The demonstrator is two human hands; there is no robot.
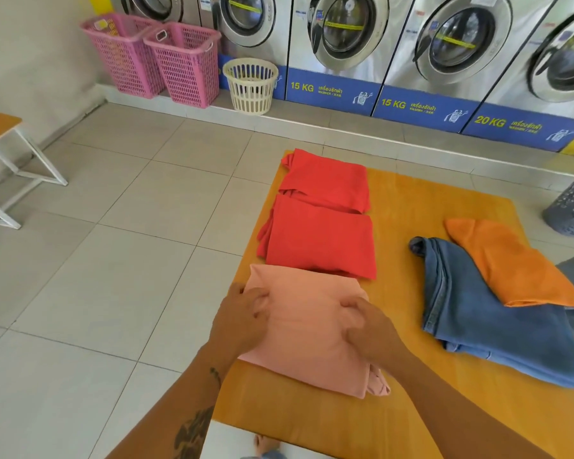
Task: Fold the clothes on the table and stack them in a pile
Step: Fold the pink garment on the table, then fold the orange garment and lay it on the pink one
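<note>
Pink shirt (307, 329), folded, lies under our left hand (242, 318) and right hand (367, 329), both pressing with curled fingers; next we stack it on the red shirt (322, 236) just beyond.

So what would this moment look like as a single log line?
left hand + right hand: pressing folded pink cotton garment | two folded red garments beyond | blue denim jeans unfolded
</note>
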